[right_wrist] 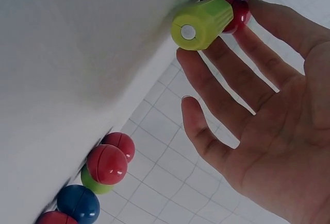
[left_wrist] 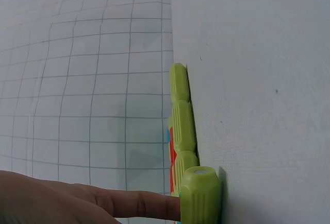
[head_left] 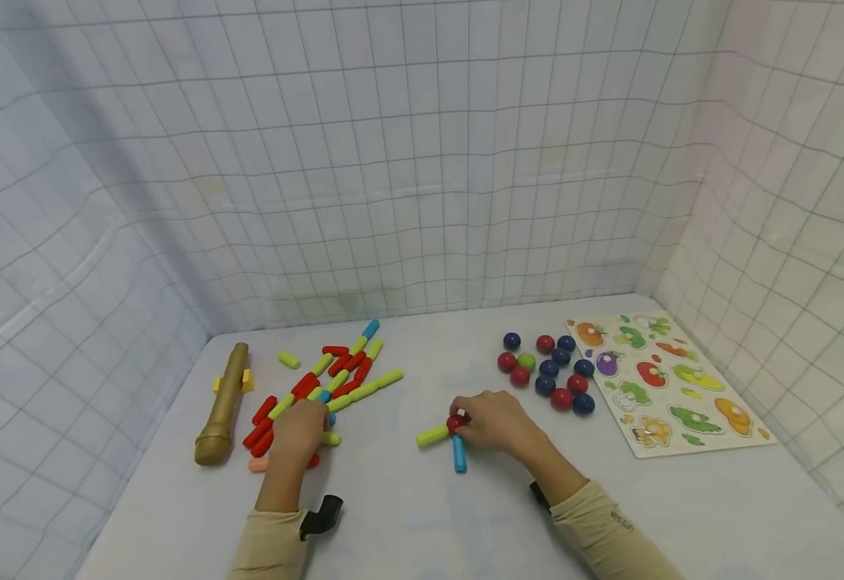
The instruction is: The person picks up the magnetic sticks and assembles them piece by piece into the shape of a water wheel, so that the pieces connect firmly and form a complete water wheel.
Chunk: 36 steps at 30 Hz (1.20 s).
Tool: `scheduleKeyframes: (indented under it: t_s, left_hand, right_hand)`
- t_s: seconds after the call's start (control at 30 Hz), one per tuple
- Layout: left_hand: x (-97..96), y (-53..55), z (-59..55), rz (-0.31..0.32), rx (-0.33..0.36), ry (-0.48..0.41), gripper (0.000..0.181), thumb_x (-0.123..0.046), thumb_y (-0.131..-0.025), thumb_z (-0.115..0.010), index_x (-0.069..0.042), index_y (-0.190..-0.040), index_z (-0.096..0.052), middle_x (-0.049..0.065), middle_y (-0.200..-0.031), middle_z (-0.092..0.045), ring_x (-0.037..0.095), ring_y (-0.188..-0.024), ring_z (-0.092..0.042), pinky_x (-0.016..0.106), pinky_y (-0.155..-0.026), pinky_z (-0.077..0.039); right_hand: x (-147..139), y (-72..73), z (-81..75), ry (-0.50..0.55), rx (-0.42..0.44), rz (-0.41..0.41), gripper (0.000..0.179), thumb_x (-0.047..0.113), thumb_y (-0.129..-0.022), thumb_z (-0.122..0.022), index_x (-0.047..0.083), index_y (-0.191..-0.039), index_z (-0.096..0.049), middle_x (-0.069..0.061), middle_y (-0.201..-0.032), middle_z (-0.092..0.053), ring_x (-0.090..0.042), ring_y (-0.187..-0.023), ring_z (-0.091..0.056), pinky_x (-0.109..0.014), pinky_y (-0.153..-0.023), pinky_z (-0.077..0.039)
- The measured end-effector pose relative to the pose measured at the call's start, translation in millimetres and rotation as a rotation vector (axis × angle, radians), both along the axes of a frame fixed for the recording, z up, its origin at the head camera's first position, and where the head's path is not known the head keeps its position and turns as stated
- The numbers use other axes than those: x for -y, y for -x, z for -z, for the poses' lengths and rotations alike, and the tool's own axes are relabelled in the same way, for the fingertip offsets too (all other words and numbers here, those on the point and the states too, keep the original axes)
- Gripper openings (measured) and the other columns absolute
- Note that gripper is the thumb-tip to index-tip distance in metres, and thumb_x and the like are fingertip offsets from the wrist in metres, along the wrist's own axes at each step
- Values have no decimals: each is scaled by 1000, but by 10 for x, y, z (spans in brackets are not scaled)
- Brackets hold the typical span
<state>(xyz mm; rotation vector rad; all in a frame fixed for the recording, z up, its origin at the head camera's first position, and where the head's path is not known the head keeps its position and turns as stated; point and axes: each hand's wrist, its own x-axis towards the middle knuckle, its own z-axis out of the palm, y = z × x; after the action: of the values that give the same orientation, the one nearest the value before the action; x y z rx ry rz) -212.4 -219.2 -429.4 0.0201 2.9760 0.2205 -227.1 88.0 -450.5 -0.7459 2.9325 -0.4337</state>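
My right hand (head_left: pixel 498 420) pinches a red ball (head_left: pixel 456 424) between thumb and fingertips. A green rod (head_left: pixel 432 437) and a blue rod (head_left: pixel 460 453) meet the ball; in the right wrist view another green rod (right_wrist: pixel 203 23) juts from it, its round silvery end showing. My left hand (head_left: pixel 300 428) is over the near side of a spread of red, green and blue rods. One straight finger (left_wrist: pixel 147 205) touches a green rod (left_wrist: pixel 200 195) in the left wrist view; the thumb and other fingertips are hidden, so its grip is unclear.
Red, blue and green balls (head_left: pixel 547 385) cluster right of centre, beside a vegetable picture board (head_left: pixel 672 383). A brown stick-like object (head_left: pixel 225 407) lies at far left over a yellow piece (head_left: pixel 248 380). Gridded white cloth (head_left: pixel 407 161) walls the table's back and sides.
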Motion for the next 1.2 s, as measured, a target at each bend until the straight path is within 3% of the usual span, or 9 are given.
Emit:
scheduleKeyframes:
  t_s: [0.23, 0.43, 0.57, 0.73, 0.97, 1.2]
  left_hand:
    - [-13, 21, -12, -9, -34, 25, 20, -8, -88, -67, -3, -71, -59, 6, -62, -42, 21, -61, -47, 26, -50, -40]
    - [-47, 19, -45, -11, -2, 22, 12, -9, -87, -69, 1, -82, -65, 9, -68, -55, 23, -64, -52, 31, -54, -47]
    - [-165, 23, -30, 51, -35, -40, 13, -11, -83, -75, -1, -90, -73, 7, -82, -69, 20, -72, -58, 36, -63, -53]
    - [-511, 27, 91, 177, -187, -135, 21, -16, -79, -80, -8, -98, -76, 4, -93, -74, 18, -81, -64, 34, -72, -55]
    - [-861, 28, 259, 298, -367, -96, 21, -20, -76, -83, -18, -96, -77, -2, -86, -72, 15, -79, -62, 31, -73, -53]
    - [-967, 16, 303, 343, -371, -73, 18, -21, -77, -82, -21, -94, -77, -2, -89, -71, 19, -84, -61, 37, -78, -52]
  right_hand:
    - [29, -2, -29, -45, -59, -15, 24, 34, -86, -73, 21, -105, -69, 4, -81, -69, -10, -69, -53, -27, -63, -44]
    - [34, -15, -29, -58, -63, -43, 23, 33, -86, -73, 23, -107, -70, 4, -85, -70, -9, -69, -52, -26, -65, -43]
    - [41, -25, -10, -53, -61, -61, 24, 32, -86, -73, 23, -108, -71, 4, -89, -72, -9, -71, -54, -28, -69, -45]
    - [48, -46, 20, -26, -29, -63, 29, 32, -85, -74, 20, -111, -68, 4, -91, -74, -10, -77, -61, -34, -76, -46]
    - [40, -46, 36, 13, -8, -65, 20, 33, -85, -74, 19, -100, -69, 7, -88, -73, -9, -79, -61, -36, -78, -44]
    - [20, -17, 15, 27, -18, -105, 19, 32, -86, -73, 21, -101, -69, 7, -91, -73, -9, -80, -60, -36, -79, -43]
